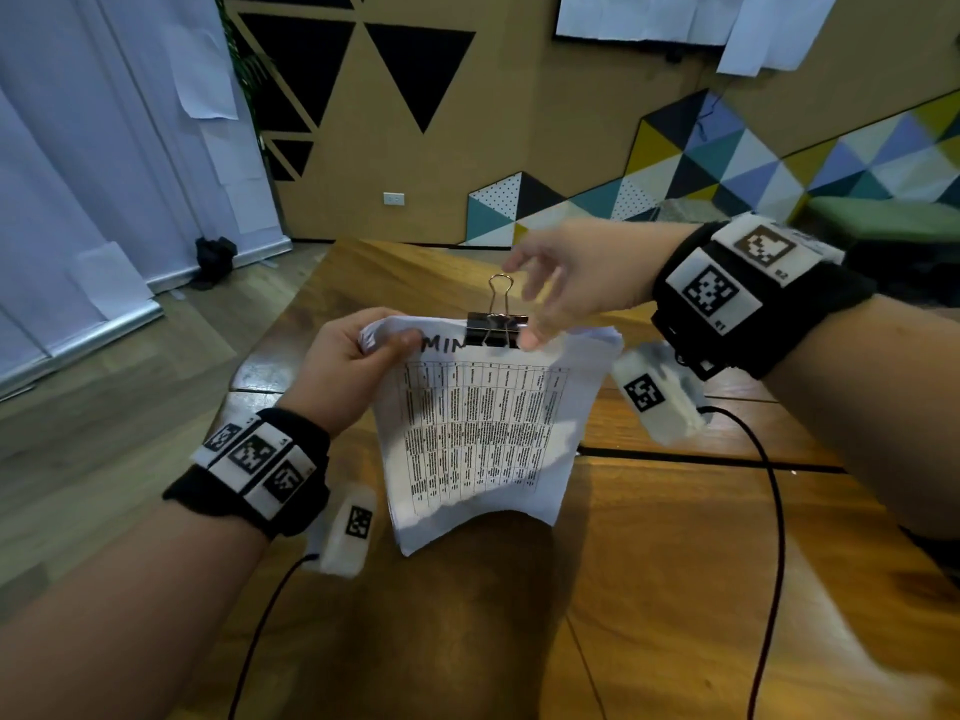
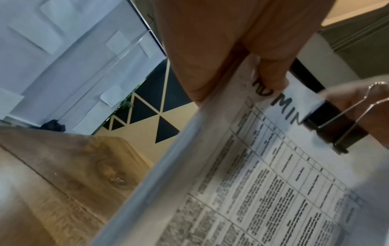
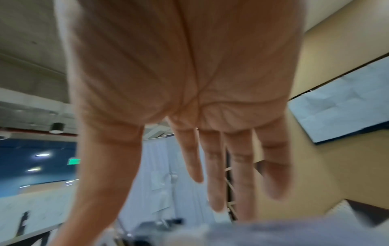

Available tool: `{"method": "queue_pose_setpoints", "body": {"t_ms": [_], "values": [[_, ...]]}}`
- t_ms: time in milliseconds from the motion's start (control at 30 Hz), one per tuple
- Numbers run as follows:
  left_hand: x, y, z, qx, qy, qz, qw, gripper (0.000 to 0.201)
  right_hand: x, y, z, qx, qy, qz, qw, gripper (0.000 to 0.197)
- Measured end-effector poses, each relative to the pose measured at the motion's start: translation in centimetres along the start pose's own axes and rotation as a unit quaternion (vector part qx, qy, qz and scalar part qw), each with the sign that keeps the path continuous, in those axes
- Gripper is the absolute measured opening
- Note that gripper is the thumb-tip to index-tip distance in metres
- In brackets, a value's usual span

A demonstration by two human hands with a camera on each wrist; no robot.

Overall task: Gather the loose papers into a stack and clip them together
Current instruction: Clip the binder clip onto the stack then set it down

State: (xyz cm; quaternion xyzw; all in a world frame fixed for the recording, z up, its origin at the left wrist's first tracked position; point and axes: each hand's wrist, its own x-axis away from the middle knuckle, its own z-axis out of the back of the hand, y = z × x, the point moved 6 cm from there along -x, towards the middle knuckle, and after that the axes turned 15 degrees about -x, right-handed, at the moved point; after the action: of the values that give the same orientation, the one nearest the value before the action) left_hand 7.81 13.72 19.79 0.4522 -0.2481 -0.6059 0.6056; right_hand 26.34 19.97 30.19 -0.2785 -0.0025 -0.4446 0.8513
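Observation:
A stack of printed papers (image 1: 483,433) hangs upright over the wooden table (image 1: 675,537); my left hand (image 1: 358,361) pinches its top left corner, thumb on the front sheet. A black binder clip (image 1: 496,327) sits on the stack's top edge, one wire handle standing up and one folded down on the front. My right hand (image 1: 561,283) hovers just right of the clip, fingers spread and straight, its thumb tip close beside the clip's right end. In the left wrist view the papers (image 2: 263,183) and clip (image 2: 334,126) show close up. The right wrist view shows the open palm (image 3: 179,74) above the blurred clip (image 3: 151,233).
Black cables (image 1: 774,511) run from both wrist devices across the table. Beyond the table's far edge are a wooden floor (image 1: 104,407), white curtains (image 1: 78,174) and a patterned wall (image 1: 727,158). A black bag (image 1: 213,259) lies on the floor by the curtain.

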Motion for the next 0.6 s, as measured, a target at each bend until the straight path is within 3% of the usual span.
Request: {"method": "queue_pose_setpoints", "body": {"t_ms": [33, 133, 200, 267, 333, 433, 600], "values": [[-0.1, -0.3, 0.0, 0.011, 0.005, 0.0, 1.0, 0.012, -0.1, 1.3, -0.6, 0.03, -0.031, -0.032, 0.999, 0.066], [-0.8, -1.0, 0.6, 0.049, 0.001, 0.008, 0.999, 0.022, -0.2, 4.7, -1.5, 0.028, -0.062, -0.082, 0.994, 0.008], [-1.2, -1.5, 1.0, 0.096, -0.005, 0.032, 0.995, 0.019, -0.2, 6.4, -1.6, -0.123, -0.031, -0.074, 0.989, 0.01], [-1.7, -2.5, 1.6, 0.139, 0.008, 0.076, 0.987, 0.016, -0.5, 7.9, -2.3, -0.27, 0.033, -0.065, 0.96, 0.013], [-2.0, -5.1, 1.8, 0.144, 0.024, 0.14, 0.979, 0.024, -1.6, 9.8, -4.6, -0.343, 0.097, -0.066, 0.932, 0.019], [-1.8, -9.8, 0.9, 0.076, 0.005, 0.225, 0.971, 0.027, -4.3, 12.3, -10.8, -0.384, 0.143, -0.081, 0.908, 0.036], [-1.5, -16.7, -1.3, -0.123, -0.01, 0.266, 0.956, 0.024, -8.4, 14.9, -20.3, -0.373, 0.139, -0.163, 0.903, 0.038]]}}
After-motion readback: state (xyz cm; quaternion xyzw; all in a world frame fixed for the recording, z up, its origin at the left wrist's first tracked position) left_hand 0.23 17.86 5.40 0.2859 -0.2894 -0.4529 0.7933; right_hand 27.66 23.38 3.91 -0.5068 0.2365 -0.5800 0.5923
